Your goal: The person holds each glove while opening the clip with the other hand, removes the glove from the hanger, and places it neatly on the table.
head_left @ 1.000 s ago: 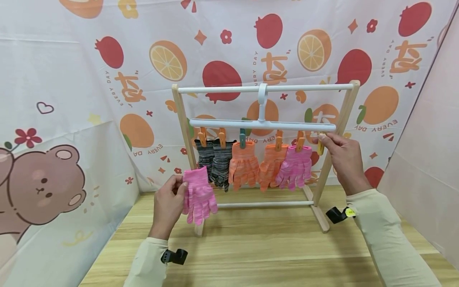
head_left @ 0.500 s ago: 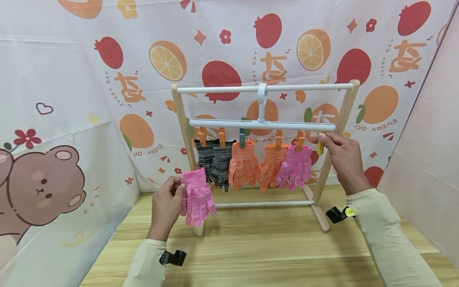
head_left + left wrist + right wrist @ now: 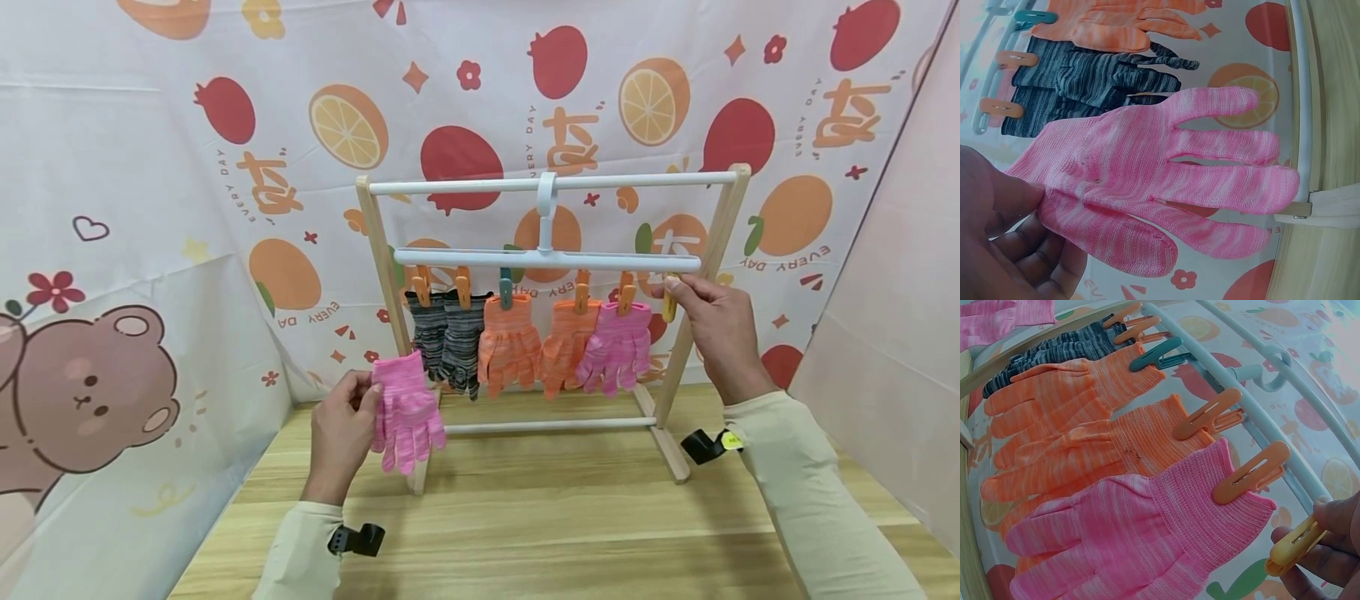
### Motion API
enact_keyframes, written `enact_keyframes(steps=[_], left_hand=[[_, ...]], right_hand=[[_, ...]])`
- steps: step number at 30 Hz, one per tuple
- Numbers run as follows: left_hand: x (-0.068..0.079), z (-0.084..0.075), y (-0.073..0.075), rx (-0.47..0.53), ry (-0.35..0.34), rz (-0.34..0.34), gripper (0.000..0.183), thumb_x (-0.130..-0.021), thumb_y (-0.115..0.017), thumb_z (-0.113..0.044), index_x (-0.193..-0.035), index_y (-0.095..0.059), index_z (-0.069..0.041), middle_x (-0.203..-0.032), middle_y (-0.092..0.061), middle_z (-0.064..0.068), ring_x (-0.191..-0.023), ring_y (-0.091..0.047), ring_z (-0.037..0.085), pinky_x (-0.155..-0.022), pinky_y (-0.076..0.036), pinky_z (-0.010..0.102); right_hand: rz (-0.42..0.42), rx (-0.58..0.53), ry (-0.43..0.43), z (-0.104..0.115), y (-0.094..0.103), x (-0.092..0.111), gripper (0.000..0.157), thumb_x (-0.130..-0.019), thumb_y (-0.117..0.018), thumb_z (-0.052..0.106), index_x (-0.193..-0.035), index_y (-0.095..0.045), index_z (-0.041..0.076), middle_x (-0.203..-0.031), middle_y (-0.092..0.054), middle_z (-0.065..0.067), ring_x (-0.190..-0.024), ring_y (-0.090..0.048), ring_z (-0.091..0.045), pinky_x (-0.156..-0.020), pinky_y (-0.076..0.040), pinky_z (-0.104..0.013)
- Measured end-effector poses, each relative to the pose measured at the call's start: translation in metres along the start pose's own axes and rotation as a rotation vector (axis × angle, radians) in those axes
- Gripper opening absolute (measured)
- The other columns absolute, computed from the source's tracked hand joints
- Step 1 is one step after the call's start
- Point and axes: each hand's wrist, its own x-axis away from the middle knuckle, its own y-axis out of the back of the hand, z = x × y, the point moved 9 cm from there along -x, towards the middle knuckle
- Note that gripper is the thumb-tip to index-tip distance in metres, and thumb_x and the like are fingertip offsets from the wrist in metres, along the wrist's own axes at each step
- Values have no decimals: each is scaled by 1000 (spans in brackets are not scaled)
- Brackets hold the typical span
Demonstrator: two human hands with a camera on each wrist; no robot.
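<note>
My left hand (image 3: 341, 429) pinches a pink knitted glove (image 3: 408, 412) near its cuff, thumb in front, with the glove's fingers pointing down at the rack's left side. At the hanger's right end, my right hand (image 3: 716, 333) grips a yellow clothespin (image 3: 1297, 545) between thumb and fingers; no glove is in it. From the pale blue hanger (image 3: 622, 262) several gloves hang by clips: two dark striped gloves (image 3: 463, 337) on the left, two orange gloves (image 3: 510, 337) in the middle, and a second pink glove (image 3: 1116, 531) held by an orange clothespin (image 3: 1252, 472) on the right.
The hanger hooks over the white top bar (image 3: 465, 187) of a wooden rack (image 3: 723, 217), which stands on a wood-grain table (image 3: 525, 517). A low white crossbar (image 3: 555, 427) joins its legs. A fruit-print cloth (image 3: 480, 83) hangs behind.
The left hand has drifted slightly left with the pink glove, away from the dark gloves. The right hand stays at the yellow clothespin.
</note>
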Motion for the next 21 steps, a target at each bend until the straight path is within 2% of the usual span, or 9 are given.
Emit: enact_keyframes(steps=[6, 11, 14, 18, 21], left_hand=[[1, 3, 1, -7, 22, 6, 11, -102, -61, -14, -106, -68, -7, -85, -63, 8, -73, -54, 21, -63, -42, 27], [2, 7, 3, -5, 34, 6, 10, -102, -61, -14, -105, -68, -8, -85, -63, 8, -73, -54, 21, -62, -42, 27], [2, 7, 4, -7, 28, 3, 10, -102, -61, -14, -105, -68, -7, -85, -63, 9, -73, -54, 21, -61, -42, 27], [2, 9, 5, -22, 22, -1, 11, -101, -61, -14, -105, -68, -7, -85, -63, 9, -73, -54, 21, -62, -42, 28], [2, 10, 5, -33, 21, -4, 10, -101, -62, -14, -105, -68, -7, -85, -63, 9, -73, -54, 21, -62, -42, 28]], right_hand=[[-3, -8, 5, 1, 0, 0, 51, -99, -63, 45, -130, -69, 5, -125, -70, -9, -131, -49, -19, -117, -25, -55], [-7, -16, 13, 1, 0, -1, 50, -99, -63, 43, -127, -70, 3, -111, -76, 0, -126, -50, -16, -115, -27, -56], [-2, -5, 5, 1, 0, -1, 50, -99, -63, 44, -129, -70, 4, -116, -74, 0, -128, -49, -17, -116, -27, -56], [4, 2, -1, 1, 1, 0, 51, -99, -62, 46, -130, -69, 5, -125, -69, -7, -133, -48, -19, -117, -26, -55], [-2, -4, 5, 1, 0, 0, 50, -99, -63, 45, -129, -69, 5, -120, -72, -5, -129, -49, -18, -116, -27, -55]])
